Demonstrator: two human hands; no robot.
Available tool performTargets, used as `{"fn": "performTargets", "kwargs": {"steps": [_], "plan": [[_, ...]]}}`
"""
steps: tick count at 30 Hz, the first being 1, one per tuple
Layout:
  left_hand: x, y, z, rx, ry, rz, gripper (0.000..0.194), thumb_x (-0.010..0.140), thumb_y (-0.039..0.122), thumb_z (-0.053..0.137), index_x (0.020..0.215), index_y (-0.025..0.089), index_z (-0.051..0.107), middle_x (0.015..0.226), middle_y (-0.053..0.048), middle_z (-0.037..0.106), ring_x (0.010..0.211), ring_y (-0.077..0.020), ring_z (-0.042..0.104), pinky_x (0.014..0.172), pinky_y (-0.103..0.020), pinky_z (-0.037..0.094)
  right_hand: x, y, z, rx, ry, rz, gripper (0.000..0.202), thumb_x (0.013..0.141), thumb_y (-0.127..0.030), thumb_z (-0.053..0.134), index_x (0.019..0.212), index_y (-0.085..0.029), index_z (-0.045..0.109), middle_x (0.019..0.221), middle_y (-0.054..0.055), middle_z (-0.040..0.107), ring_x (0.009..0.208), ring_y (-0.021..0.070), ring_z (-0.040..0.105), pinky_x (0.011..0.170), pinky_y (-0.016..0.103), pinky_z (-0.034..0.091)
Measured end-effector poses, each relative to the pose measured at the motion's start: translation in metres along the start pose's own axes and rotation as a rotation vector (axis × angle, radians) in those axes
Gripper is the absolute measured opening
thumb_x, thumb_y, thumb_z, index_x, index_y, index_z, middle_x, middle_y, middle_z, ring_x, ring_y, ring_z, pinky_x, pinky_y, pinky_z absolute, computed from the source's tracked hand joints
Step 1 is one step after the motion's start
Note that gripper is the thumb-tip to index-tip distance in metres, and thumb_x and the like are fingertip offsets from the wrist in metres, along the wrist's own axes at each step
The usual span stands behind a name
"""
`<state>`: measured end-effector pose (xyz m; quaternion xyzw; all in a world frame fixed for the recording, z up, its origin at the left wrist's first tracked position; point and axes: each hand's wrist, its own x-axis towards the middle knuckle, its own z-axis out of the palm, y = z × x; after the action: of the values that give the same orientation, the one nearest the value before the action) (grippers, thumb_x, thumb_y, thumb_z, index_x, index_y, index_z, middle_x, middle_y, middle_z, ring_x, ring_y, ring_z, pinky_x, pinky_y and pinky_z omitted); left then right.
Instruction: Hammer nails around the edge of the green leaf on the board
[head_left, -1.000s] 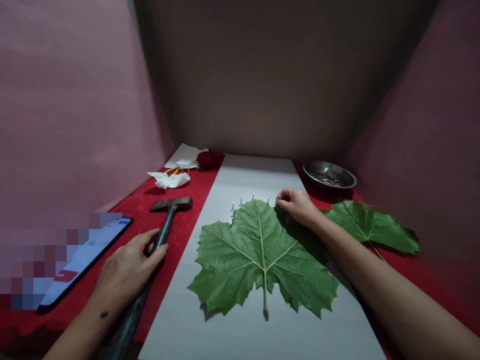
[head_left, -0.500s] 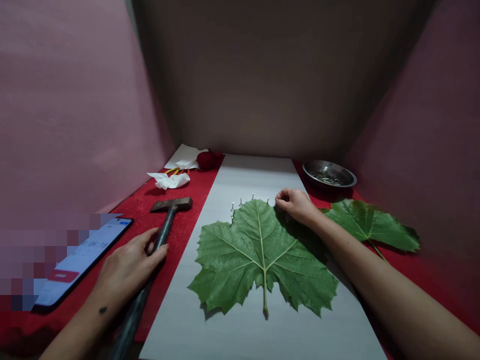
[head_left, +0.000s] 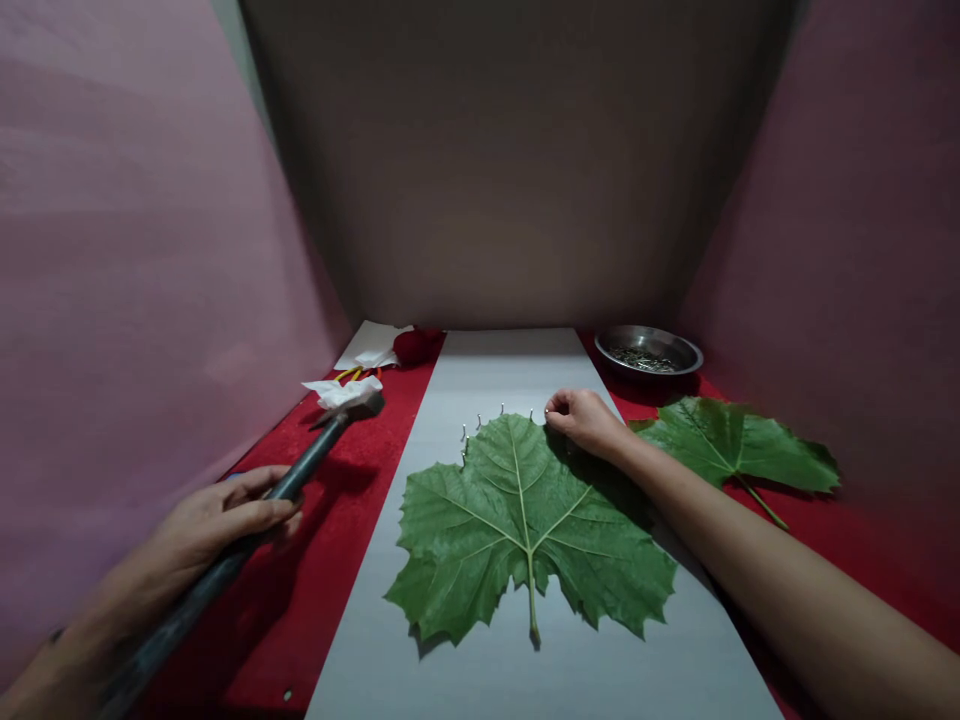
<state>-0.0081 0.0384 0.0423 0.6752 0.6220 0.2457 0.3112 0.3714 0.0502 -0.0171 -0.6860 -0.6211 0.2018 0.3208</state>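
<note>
My left hand [head_left: 238, 512] is closed round the dark handle of a hammer [head_left: 319, 450], held above the red cloth with its head pointing away from me. A large green leaf [head_left: 480, 540], stem towards me, lies on a white board [head_left: 506, 370]. Several small nails [head_left: 479, 422] stand along its upper left edge and tip. At the right of that tip, my right hand [head_left: 589, 425] pinches a nail [head_left: 547, 412], mostly hidden by the fingers. My right forearm passes over the leaf's right side.
A steel bowl [head_left: 649, 350] of nails stands at the back right. Another leaf [head_left: 739, 445] lies right of the board on the red cloth [head_left: 375, 470]. Crumpled tissue [head_left: 341, 392], a red ball-shaped thing [head_left: 411, 347] and white paper [head_left: 365, 340] are at the back left. Pink walls flank both sides.
My left hand has gripped the hammer and lifted it off the red cloth. My right hand stays pinched at the leaf's edge. The view has shifted slightly, and the phone is now mostly hidden.
</note>
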Motion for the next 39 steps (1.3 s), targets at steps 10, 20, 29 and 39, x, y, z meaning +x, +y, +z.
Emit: {"fn": "performTargets", "kwargs": {"steps": [10, 20, 29, 39], "plan": [[-0.011, 0.098, 0.044, -0.106, -0.232, 0.334, 0.055, 0.076, 0.026, 0.057, 0.129, 0.026, 0.043, 0.08, 0.001, 0.061, 0.054, -0.0097, 0.05, 0.047, -0.021, 0.04, 0.0, 0.0, 0.001, -0.053, 0.053, -0.025, 0.015, 0.07, -0.011, 0.051, 0.071, -0.013, 0.066, 0.056, 0.001, 0.063, 0.044, 0.0083, 0.053, 0.046, 0.017, 0.036], [0.013, 0.126, 0.112, 0.389, -0.18, 0.745, 0.066, 0.073, 0.009, 0.045, 0.137, 0.021, 0.034, 0.115, -0.011, 0.063, 0.106, -0.0243, 0.059, 0.085, -0.038, 0.046, 0.001, 0.0, 0.002, -0.064, 0.082, -0.033, 0.015, 0.07, -0.01, 0.053, 0.072, -0.013, 0.067, 0.058, 0.003, 0.063, 0.05, 0.0105, 0.054, 0.049, 0.018, 0.034], [0.012, 0.126, 0.123, 0.43, -0.202, 0.724, 0.068, 0.072, 0.007, 0.045, 0.138, 0.02, 0.032, 0.122, -0.014, 0.06, 0.113, -0.0261, 0.055, 0.09, -0.043, 0.046, 0.003, 0.0, 0.003, -0.098, 0.076, -0.043, 0.016, 0.066, -0.007, 0.053, 0.068, -0.013, 0.067, 0.066, 0.007, 0.067, 0.063, 0.0151, 0.059, 0.053, 0.021, 0.033], [0.014, 0.123, 0.124, 0.468, -0.207, 0.703, 0.067, 0.073, 0.006, 0.045, 0.138, 0.017, 0.033, 0.12, -0.015, 0.062, 0.113, -0.0268, 0.056, 0.09, -0.042, 0.046, 0.0, -0.004, -0.002, -0.115, 0.057, -0.029, 0.018, 0.067, -0.007, 0.053, 0.069, -0.012, 0.07, 0.063, 0.007, 0.066, 0.058, 0.0128, 0.058, 0.051, 0.019, 0.033]]}}
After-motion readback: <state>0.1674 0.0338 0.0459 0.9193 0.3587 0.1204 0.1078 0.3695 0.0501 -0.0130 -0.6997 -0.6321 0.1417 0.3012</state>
